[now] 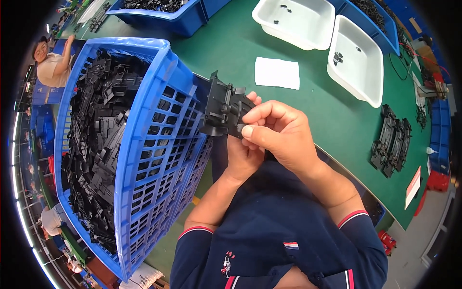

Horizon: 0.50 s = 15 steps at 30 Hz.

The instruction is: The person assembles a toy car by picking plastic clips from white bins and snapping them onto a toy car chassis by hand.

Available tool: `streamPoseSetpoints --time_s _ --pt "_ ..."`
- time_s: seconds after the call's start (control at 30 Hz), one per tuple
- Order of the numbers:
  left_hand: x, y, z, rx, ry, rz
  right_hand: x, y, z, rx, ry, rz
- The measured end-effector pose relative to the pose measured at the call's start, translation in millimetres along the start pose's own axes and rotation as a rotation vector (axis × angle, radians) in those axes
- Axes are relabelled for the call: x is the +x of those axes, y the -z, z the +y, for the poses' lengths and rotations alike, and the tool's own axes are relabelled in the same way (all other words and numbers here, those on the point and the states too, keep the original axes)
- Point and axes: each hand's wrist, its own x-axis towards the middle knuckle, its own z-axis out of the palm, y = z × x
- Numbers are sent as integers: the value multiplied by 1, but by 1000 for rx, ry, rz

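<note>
A black moulded plastic part (pixel 222 108) with ribs and raised tabs is held up in front of me, beside the blue crate. My left hand (pixel 244 156) grips it from below and behind, with fingertips showing past its far right edge. At the same right edge, my right hand (pixel 281 132) is closed, its thumb and index finger pinching the part. Whether a small separate piece sits between those fingertips is hidden. On the left, the tall blue slatted crate (pixel 166 45) is filled with a heap of similar black plastic parts (pixel 103 139).
White tubs (pixel 308 41) (pixel 358 77) with a few small black pieces stand on the green table (pixel 216 53). A white sheet (pixel 276 73) lies nearby. Several assembled black parts (pixel 391 142) rest at right. Blue bins (pixel 192 21) line the back. Another person (pixel 55 65) is at far left.
</note>
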Motion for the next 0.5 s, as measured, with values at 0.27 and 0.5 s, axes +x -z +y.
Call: streamPoseSetpoints --time_s 0.27,0.5 --pt "-1 0 -1 -376 147 35 0 0 -3 -25 -69 -19" --pt "3 -5 9 -121 146 62 2 2 -3 -42 -81 -16"
